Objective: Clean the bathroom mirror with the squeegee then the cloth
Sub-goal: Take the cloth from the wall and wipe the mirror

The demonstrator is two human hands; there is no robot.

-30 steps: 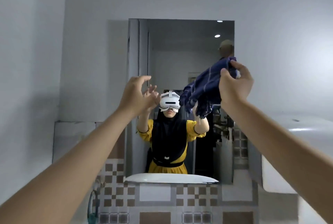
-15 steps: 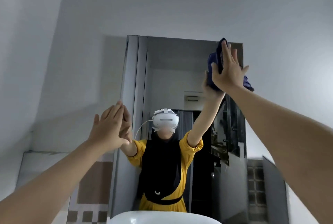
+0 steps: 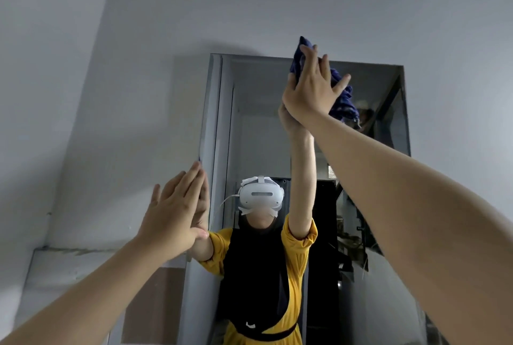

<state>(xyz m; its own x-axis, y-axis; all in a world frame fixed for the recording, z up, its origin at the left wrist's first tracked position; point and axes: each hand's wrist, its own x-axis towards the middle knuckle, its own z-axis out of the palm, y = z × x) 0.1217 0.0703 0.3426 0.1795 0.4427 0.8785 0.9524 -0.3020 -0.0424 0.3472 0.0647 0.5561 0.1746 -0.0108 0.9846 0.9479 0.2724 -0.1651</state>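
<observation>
The bathroom mirror (image 3: pixel 258 122) hangs on the grey wall ahead and shows a person's reflection. My right hand (image 3: pixel 311 89) presses a dark blue cloth (image 3: pixel 342 100) flat against the glass near the mirror's top edge, right of the middle. The cloth bunches out above my fingertips and hangs below my thumb. My left hand (image 3: pixel 175 214) is flat and open, fingers together, resting at the mirror's left edge lower down. No squeegee is in view.
Plain grey walls surround the mirror, with the ceiling line at the top. A ledge (image 3: pixel 83 254) runs along the wall at lower left, with a brown tiled panel (image 3: pixel 155 305) below it.
My right hand has slid the cloth left along the mirror's top, from the top right corner toward the middle. The view has tilted up and closer. My left hand stays at the left edge.
</observation>
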